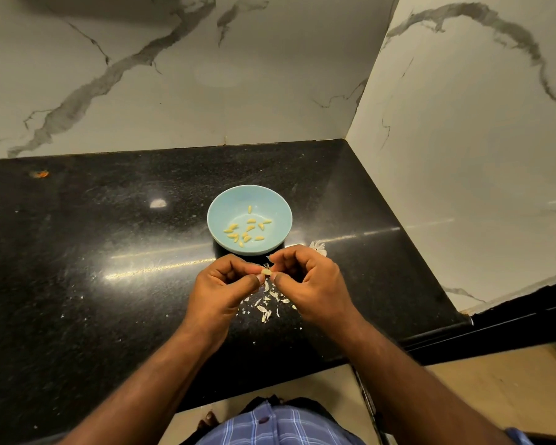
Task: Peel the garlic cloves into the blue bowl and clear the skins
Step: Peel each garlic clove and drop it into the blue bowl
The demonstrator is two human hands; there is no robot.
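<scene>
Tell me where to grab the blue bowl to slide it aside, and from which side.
Grip the bowl by its far-right rim, coming from the right. The rim flares outward and stands clear there, while both hands pinch a clove just in front of the near rim, blocking that side. Keep it level; peeled cloves lie loose inside.

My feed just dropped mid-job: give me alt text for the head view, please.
Both hands, left hand and right hand, pinch one garlic clove between them above a black countertop, just in front of a blue bowl holding peeled cloves. Papery skins lie scattered on the counter beneath the hands.
</scene>
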